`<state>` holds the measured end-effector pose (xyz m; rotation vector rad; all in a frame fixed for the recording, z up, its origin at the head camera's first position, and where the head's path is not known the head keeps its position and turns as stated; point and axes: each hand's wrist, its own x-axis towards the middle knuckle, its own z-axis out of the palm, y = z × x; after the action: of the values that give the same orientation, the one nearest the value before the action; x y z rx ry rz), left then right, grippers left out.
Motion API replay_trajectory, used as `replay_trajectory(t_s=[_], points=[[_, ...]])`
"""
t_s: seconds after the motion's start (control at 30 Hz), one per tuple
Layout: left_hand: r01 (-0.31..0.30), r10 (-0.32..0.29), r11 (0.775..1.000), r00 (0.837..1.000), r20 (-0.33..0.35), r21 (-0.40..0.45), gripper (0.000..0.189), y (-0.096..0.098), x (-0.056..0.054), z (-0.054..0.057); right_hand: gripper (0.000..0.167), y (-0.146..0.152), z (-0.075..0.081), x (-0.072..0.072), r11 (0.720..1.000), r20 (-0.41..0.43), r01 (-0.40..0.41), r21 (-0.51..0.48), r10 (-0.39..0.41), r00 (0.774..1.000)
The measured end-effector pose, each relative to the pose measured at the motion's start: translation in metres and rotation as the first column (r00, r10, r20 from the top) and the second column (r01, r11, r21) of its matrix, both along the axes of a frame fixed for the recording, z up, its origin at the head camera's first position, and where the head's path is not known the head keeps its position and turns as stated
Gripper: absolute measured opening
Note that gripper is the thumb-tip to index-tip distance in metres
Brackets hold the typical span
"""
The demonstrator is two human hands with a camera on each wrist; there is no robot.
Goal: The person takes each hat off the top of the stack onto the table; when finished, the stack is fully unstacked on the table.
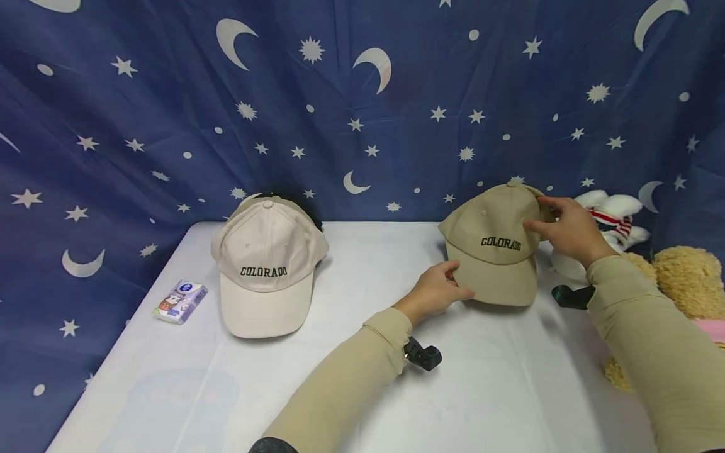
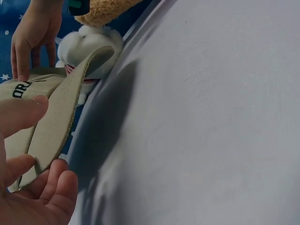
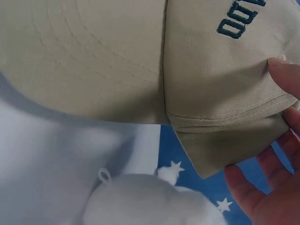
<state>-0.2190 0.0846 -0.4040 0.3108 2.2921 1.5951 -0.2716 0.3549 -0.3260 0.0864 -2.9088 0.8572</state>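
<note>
A khaki baseball cap (image 1: 493, 251) with dark COLORADO lettering is held between both hands at the right back of the table, its brim toward the front. My left hand (image 1: 436, 292) pinches the brim's left edge, thumb on top and fingers beneath, as the left wrist view shows. On the other side, my right hand (image 1: 572, 229) grips the crown, its thumb on the outer fabric and its fingers along the cap's lower edge (image 3: 234, 154). A lighter beige COLORADO cap (image 1: 263, 264) sits at the left, with darker headwear partly hidden behind it.
A small purple-and-white packet (image 1: 181, 302) lies left of the beige cap. Beyond my right hand are a white plush toy (image 1: 614, 214) with a striped band and a tan plush toy (image 1: 688, 280). A blue star-and-moon curtain (image 1: 396, 126) hangs behind the white table (image 1: 374, 251).
</note>
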Motion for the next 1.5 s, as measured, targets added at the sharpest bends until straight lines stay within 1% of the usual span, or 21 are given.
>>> replay_trajectory(t_s=[0.2,0.43,0.57,0.7,0.9,1.17,1.27,1.37,1.5], points=[[0.005,-0.005,1.0,1.0,0.021,-0.017,0.07,0.008,-0.001,-0.005,0.082,0.006,-0.008,-0.004,1.0,0.056,0.019,-0.013,-0.018,0.998],[0.02,-0.02,1.0,1.0,0.005,0.002,0.07,0.018,-0.003,-0.009,0.081,0.016,-0.012,-0.008,0.999,0.056,0.035,-0.016,-0.034,0.998],[0.006,-0.007,0.999,1.0,0.029,0.036,0.073,0.023,-0.003,-0.009,0.082,0.019,-0.012,-0.009,0.999,0.07,0.041,-0.022,-0.04,0.997],[-0.008,0.002,0.996,0.998,0.065,0.09,0.075,0.027,-0.002,-0.01,0.083,0.021,-0.011,-0.009,0.999,0.09,0.05,-0.014,-0.049,0.995],[-0.008,-0.007,0.989,0.995,0.097,0.15,0.075,0.03,-0.004,-0.014,0.084,0.022,-0.009,-0.012,0.998,0.115,0.062,0.006,-0.062,0.991],[-0.022,0.011,0.99,0.997,0.074,0.142,0.072,0.033,-0.007,-0.015,0.079,0.026,-0.01,-0.016,0.998,0.121,0.042,0.041,-0.047,0.992],[-0.027,0.017,0.99,0.997,0.077,0.135,0.073,0.036,-0.007,-0.016,0.078,0.027,-0.01,-0.016,0.998,0.123,0.037,0.047,-0.043,0.991],[-0.024,0.012,0.991,0.996,0.088,0.134,0.073,0.038,-0.007,-0.017,0.078,0.029,-0.009,-0.016,0.998,0.122,0.028,0.05,-0.034,0.992],[0.004,-0.013,0.993,0.997,0.078,0.117,0.074,0.04,-0.007,-0.019,0.076,0.03,-0.008,-0.016,0.998,0.122,0.015,0.056,-0.022,0.992]])
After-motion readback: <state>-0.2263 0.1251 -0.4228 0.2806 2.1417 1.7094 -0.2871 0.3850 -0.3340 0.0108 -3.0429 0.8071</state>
